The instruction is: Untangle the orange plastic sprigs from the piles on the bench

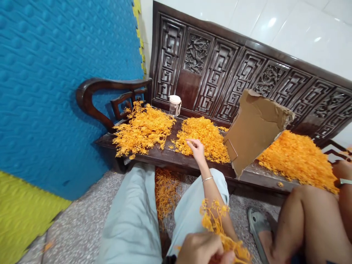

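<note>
Left hand [205, 251]: near six o'clock, curled around orange sprigs [217, 223]; lower part cut off.
Right hand [197, 148]: near centre, at the middle orange pile [203, 134]; thumb and fingertips nearly together, grip unclear.
Cardboard [254, 128]: three o'clock from the right hand, hiding some bench [176, 156].
Co-worker's hand [342, 169]: three o'clock, blurred, edge-cropped.

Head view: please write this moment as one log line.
left hand: holds orange sprigs | right hand: at middle orange pile, grip unclear | cardboard: between that and far-right pile | lidded cup: upright
</note>
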Demonstrator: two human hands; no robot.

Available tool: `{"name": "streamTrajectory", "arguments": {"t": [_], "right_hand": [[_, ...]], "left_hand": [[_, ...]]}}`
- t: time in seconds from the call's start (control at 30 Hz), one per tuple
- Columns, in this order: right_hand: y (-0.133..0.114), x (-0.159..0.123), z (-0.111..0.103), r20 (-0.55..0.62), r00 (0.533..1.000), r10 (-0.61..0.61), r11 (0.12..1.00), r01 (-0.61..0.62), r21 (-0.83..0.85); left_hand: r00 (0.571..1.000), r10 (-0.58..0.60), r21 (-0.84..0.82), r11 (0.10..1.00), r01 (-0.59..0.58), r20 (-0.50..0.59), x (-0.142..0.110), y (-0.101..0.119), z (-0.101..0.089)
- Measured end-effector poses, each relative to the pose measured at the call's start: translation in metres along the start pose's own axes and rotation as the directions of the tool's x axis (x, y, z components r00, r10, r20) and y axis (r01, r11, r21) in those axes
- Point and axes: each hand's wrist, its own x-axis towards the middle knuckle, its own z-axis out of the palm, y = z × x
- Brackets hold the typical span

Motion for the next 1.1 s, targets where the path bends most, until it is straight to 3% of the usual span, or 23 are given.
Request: {"name": "streamTrajectory", "arguments": {"t": [0.1,0.27,0.53,0.63,0.73,0.83,0.9,1.03,1.1], "right_hand": [[0.003,0.001,0.004,0.017,0.997,0.069,0.997,-0.069,0.019],[0.009,0.005,0.006,0.016,0.974,0.227,0.966,-0.227,0.124],[0.014,0.005,0.015,0.164,0.925,0.343,0.919,-0.366,0.147],[0.017,0.007,0.018,0.171,0.914,0.368,0.904,-0.395,0.162],[0.02,0.009,0.023,0.162,0.906,0.392,0.892,-0.417,0.173],[0.019,0.01,0.026,0.158,0.898,0.412,0.881,-0.436,0.185],[0.015,0.009,0.027,0.172,0.894,0.414,0.872,-0.443,0.207],[0.0,0.003,0.025,0.252,0.907,0.337,0.878,-0.399,0.265],[-0.01,-0.002,0.022,0.37,0.895,0.25,0.898,-0.358,0.258]], "left_hand": [[0.992,-0.126,-0.023,0.992,0.126,0.001,0.005,-0.004,-0.019],[0.947,-0.3,-0.008,0.954,0.301,-0.118,0.003,-0.009,-0.054],[0.86,-0.399,-0.095,0.916,0.39,-0.318,0.009,-0.037,-0.091],[0.814,-0.421,-0.191,0.907,0.376,-0.399,0.01,-0.05,-0.099],[0.741,-0.472,-0.351,0.876,0.331,-0.478,0.011,-0.064,-0.103],[0.668,-0.554,-0.54,0.8,0.262,-0.496,0.012,-0.077,-0.105],[0.643,-0.591,-0.628,0.749,0.212,-0.488,0.013,-0.084,-0.107],[0.669,-0.615,-0.777,0.623,0.088,-0.417,0.014,-0.092,-0.113],[0.693,-0.632,-0.856,0.516,0.042,-0.347,0.015,-0.095,-0.117]]}}
